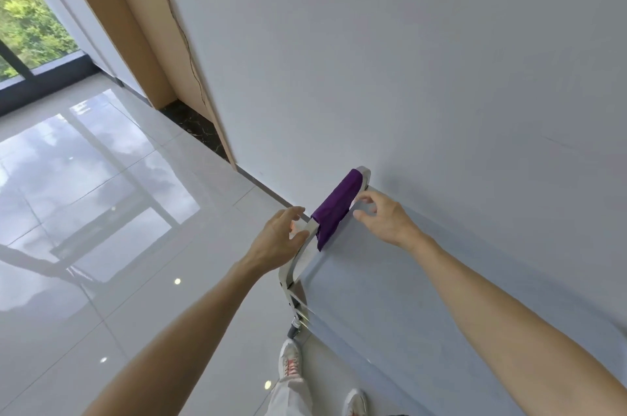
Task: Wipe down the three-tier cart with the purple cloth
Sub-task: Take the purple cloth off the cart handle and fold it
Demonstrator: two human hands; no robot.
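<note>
The purple cloth (336, 208) hangs draped over the cart's silver handle bar (295, 263). Only that curved bar, a bit of frame and one caster of the cart show; its tiers are hidden. My left hand (278, 239) is just left of the cloth, fingers spread and loosely bent, close to the bar. My right hand (383, 218) hovers to the right of the cloth, fingers relaxed and reaching toward its edge. Neither hand holds anything.
A white wall (407, 76) runs right behind the cart. Glossy light floor tiles (101, 212) spread to the left. A wooden door frame (142, 42) and a window stand at the far left. My feet in white shoes (290, 361) are below.
</note>
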